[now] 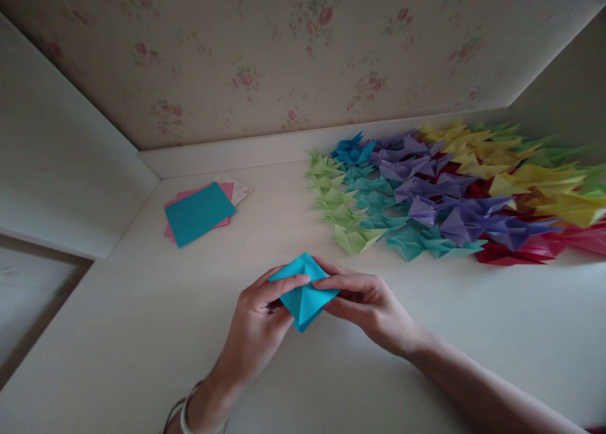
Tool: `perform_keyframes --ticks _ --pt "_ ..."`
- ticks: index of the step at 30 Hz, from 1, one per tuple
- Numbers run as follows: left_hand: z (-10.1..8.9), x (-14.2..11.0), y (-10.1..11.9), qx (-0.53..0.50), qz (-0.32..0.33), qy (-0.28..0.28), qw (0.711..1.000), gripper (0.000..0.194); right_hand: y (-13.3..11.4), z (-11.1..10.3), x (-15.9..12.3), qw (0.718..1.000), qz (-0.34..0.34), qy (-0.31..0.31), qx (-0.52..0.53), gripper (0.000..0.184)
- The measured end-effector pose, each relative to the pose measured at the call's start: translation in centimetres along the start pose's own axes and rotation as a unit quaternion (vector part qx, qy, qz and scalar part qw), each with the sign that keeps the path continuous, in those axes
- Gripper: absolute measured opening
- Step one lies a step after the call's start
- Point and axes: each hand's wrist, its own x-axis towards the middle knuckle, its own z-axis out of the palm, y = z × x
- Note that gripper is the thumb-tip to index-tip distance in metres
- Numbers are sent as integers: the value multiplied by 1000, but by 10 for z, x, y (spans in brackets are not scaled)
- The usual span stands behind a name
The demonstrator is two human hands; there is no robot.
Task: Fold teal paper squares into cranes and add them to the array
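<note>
A bright blue piece of folded origami paper (305, 303), diamond-shaped with a raised crease down its middle, is held up between both hands above the white table. My left hand (260, 320) grips its left side, the index finger lying across the front toward the centre crease. On the opposite side, my right hand (367, 301) pinches the right corner, with one fingertip pressed near the crease and other fingers behind. The paper hides some of the fingertips. Bands circle my left wrist.
At the right stand rows of folded paper cranes (416, 188) in green, teal, blue, purple, yellow and red. A teal sheet (199, 214) lies on pink sheets (225, 188) at the left. Behind the white table (142, 346) rises a floral wall (265, 55); a white panel (61, 137) borders the left.
</note>
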Motion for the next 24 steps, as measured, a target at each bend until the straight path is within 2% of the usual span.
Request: perform_keyframes --ticks 10,18,24 --pt "3 2 1 28 33 -15 999 36 2 2 1 995 55 33 77 12" --pt "2 1 5 -11 6 -22 1000 29 1 -4 0 998 33 38 48 10" --pt "-3 2 5 8 -2 -2 1000 22 -6 -4 1 1000 -4 -10 -3 12"
